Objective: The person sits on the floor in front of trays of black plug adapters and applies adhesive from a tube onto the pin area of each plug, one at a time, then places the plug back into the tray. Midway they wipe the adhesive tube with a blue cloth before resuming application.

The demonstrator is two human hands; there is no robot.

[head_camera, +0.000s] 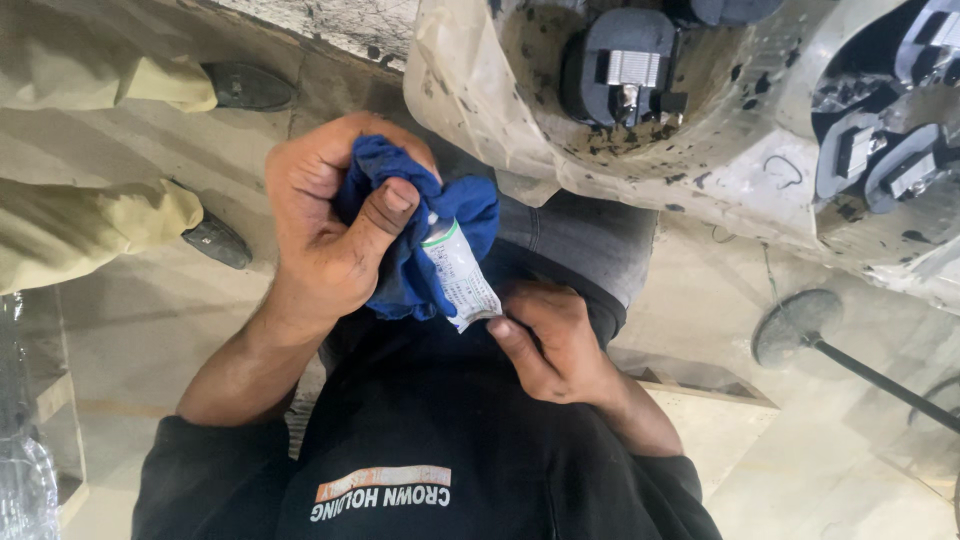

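Note:
My left hand (325, 225) is closed around a crumpled blue cloth (410, 270), with the thumb pressed onto it. The cloth wraps the top end of a small white tube (458, 275) with a green band. My right hand (555, 345) pinches the tube's flat lower end between thumb and fingers. Both hands are held close to my chest, above my black shirt (430, 440) and dark grey trousers (570, 240). The tube's cap is hidden inside the cloth.
Another person's khaki trouser legs (85, 215) and dark shoes (215, 240) are at the upper left. A large stained pale housing (700, 170) with black parts hangs at the top right. A round disc on a dark rod (800, 325) lies on the right floor.

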